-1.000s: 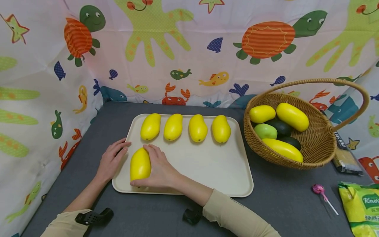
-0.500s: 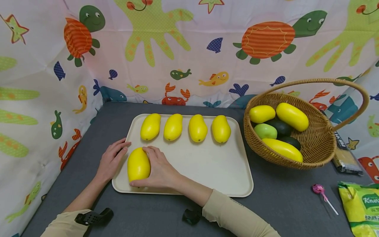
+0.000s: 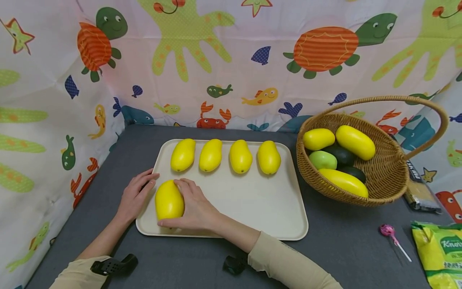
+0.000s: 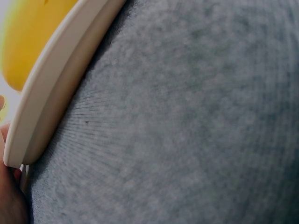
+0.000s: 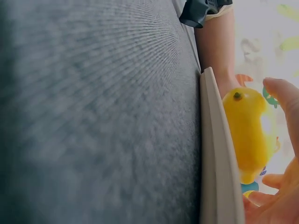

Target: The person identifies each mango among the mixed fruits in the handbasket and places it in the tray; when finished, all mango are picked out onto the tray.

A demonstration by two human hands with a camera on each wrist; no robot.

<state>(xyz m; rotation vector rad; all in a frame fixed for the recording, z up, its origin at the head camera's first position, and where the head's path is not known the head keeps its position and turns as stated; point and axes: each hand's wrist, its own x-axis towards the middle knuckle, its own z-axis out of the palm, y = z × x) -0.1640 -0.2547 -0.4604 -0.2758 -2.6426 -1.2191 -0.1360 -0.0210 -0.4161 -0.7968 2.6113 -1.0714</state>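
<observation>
In the head view my right hand [image 3: 197, 206] holds a yellow mango [image 3: 168, 200] at the tray's near-left part, thumb at its near end and fingers at its far end. The right wrist view shows this mango [image 5: 250, 133] beyond the tray's edge, a small dark stem spot at one end, with part of my right hand [image 5: 280, 196] beside it. My left hand [image 3: 135, 194] rests at the left rim of the cream tray [image 3: 245, 208], fingertips over the edge. Several similar mangoes, the leftmost one [image 3: 183, 155] among them, lie in a row along the tray's far side.
A wicker basket [image 3: 390, 184] stands right of the tray with yellow, green and dark fruit. A lollipop [image 3: 388, 230], a yellow packet [image 3: 438, 255] and a brown package [image 3: 422, 196] lie at the right. A patterned cloth [image 3: 238, 52] hangs behind the dark table.
My right hand has shifted the mango slightly left on the tray, then kept still. My left hand and the other fruit have stayed in place.
</observation>
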